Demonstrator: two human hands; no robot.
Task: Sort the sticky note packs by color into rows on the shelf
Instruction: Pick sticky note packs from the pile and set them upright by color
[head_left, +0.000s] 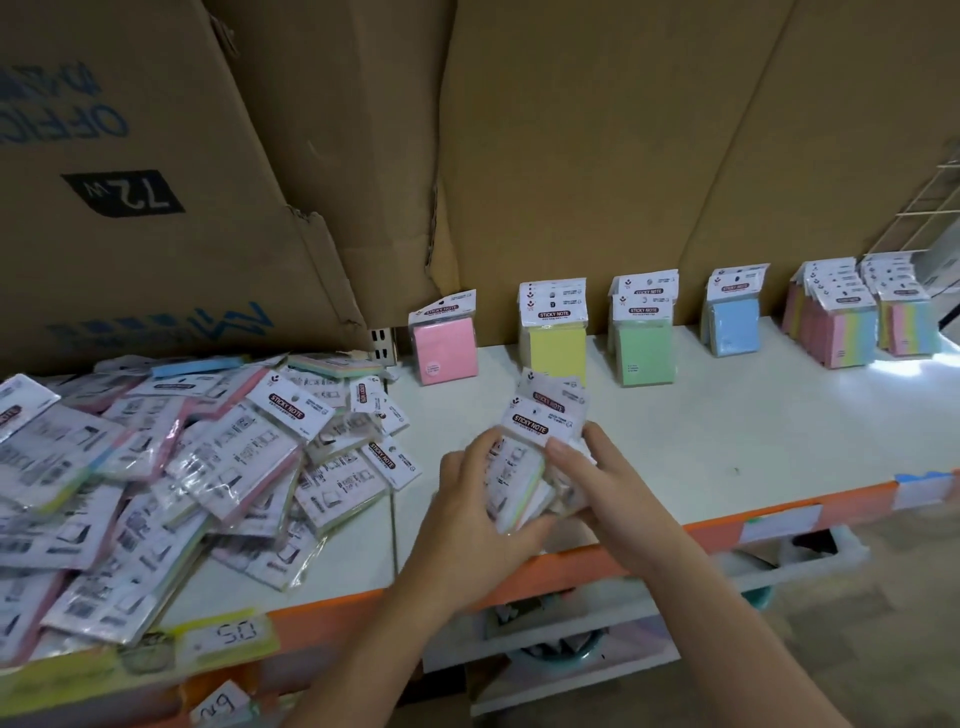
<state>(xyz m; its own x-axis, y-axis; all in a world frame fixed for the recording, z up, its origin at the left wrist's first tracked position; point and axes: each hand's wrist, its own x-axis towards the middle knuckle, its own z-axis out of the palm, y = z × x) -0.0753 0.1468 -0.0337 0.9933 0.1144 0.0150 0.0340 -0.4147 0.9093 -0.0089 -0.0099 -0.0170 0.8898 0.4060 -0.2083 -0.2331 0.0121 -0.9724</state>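
in the head view, at least two plastic-wrapped sticky note packs (530, 441) are gripped between left hand (470, 501) and right hand (605, 480) over the white shelf (737, 426), apparently mid-sort, and matching by colour is next called for among six rows (553, 312): pink (447, 348), yellow (555, 348), green (645, 348), blue (733, 325), two rainbow (844, 338).

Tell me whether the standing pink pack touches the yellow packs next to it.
Apart. The head view shows a strip of bare white shelf between the pink pack and the yellow packs.
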